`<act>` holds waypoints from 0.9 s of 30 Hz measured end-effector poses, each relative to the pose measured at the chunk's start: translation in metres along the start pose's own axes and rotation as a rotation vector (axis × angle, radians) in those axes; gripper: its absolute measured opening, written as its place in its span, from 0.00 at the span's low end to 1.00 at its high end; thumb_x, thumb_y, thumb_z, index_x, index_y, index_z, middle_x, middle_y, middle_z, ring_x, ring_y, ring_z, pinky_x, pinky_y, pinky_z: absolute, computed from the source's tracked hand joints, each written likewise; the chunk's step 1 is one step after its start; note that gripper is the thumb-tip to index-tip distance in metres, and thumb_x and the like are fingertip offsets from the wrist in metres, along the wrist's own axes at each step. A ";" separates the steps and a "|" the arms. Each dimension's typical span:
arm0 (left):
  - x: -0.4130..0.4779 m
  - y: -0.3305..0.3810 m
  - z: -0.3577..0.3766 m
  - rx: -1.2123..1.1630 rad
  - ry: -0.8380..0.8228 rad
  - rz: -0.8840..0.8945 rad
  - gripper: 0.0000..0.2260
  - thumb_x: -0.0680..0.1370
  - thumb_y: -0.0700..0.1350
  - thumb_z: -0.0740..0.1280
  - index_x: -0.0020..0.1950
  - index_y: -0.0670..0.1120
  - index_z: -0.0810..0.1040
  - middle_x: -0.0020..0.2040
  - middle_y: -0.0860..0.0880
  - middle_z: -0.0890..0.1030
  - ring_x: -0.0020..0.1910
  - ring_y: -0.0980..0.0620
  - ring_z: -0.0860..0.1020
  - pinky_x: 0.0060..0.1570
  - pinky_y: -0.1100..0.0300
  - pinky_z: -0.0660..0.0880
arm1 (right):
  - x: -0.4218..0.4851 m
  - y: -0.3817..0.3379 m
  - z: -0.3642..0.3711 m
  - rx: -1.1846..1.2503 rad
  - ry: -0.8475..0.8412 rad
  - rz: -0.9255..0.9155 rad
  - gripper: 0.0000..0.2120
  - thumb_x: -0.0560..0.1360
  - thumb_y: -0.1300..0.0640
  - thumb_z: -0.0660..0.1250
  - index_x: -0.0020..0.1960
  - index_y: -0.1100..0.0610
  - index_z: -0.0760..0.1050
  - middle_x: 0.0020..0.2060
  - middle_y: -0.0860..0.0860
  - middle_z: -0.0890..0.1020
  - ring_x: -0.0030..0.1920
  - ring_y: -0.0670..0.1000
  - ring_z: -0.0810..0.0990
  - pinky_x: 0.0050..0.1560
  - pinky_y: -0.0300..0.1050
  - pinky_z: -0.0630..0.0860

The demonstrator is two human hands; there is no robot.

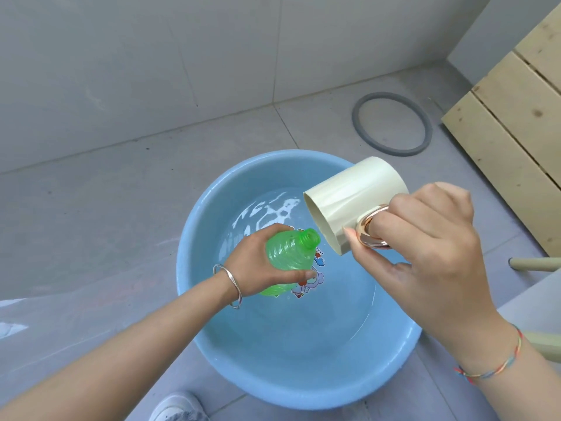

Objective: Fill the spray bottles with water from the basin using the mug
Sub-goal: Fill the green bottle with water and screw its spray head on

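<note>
Pouring at frame centre over the basin (212, 338): left hand (258, 265) grips the bottle (288, 253), right hand (425, 253) holds the tilted mug (349, 202). Narrow neck risks spillage if misaligned.

Grey tiled floor (91, 223): blue basin (273, 387) centre, grey ring (356, 120) beyond, wooden pallet (516, 117) far right, perhaps leaning.

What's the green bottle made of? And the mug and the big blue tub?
Bottle: likely thin plastic, see-through green with moulded ridges.
Mug: glossy cream with soft reflections, probably glazed ceramic, though plastic is possible. Its handle is shiny rose-gold, either metal or a metallic coating.
Basin: probably plastic, smooth, evenly blue, slightly matte.
</note>
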State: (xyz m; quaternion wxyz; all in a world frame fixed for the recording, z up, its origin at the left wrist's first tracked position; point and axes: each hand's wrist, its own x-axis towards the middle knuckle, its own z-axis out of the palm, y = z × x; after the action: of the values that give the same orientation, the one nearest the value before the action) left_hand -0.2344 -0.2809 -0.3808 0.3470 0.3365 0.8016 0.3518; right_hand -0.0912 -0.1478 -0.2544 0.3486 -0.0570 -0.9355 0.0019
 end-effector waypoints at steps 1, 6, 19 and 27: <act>0.000 0.001 0.001 -0.004 -0.001 0.005 0.30 0.60 0.62 0.79 0.58 0.60 0.73 0.52 0.61 0.78 0.54 0.58 0.75 0.52 0.65 0.68 | -0.001 0.000 0.000 -0.003 -0.002 -0.010 0.15 0.74 0.61 0.70 0.30 0.61 0.72 0.27 0.53 0.71 0.36 0.53 0.64 0.47 0.42 0.58; 0.000 0.002 0.003 -0.058 0.001 0.053 0.31 0.57 0.65 0.78 0.55 0.63 0.73 0.52 0.64 0.78 0.53 0.62 0.75 0.53 0.73 0.69 | -0.008 0.008 0.003 -0.006 0.028 0.110 0.15 0.74 0.58 0.71 0.31 0.60 0.71 0.27 0.50 0.70 0.36 0.52 0.64 0.46 0.43 0.57; -0.023 0.051 -0.012 -0.268 0.116 0.192 0.30 0.59 0.62 0.77 0.57 0.57 0.76 0.53 0.61 0.80 0.56 0.61 0.78 0.60 0.63 0.72 | -0.065 0.012 0.008 1.005 0.082 1.713 0.15 0.76 0.52 0.67 0.33 0.56 0.70 0.27 0.47 0.68 0.33 0.48 0.66 0.48 0.42 0.62; -0.064 0.131 -0.058 -0.289 0.201 0.282 0.29 0.57 0.63 0.76 0.55 0.59 0.76 0.50 0.62 0.82 0.53 0.61 0.80 0.59 0.58 0.75 | -0.045 -0.017 -0.104 1.082 0.296 1.553 0.18 0.66 0.40 0.72 0.35 0.56 0.78 0.31 0.47 0.78 0.37 0.44 0.76 0.56 0.44 0.68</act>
State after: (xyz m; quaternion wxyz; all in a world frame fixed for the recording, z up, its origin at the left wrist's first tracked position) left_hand -0.2079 -0.2817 -0.2264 0.2573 0.3553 0.7183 0.5399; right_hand 0.0088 -0.1732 -0.2046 0.3440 -0.4923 -0.4553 0.6573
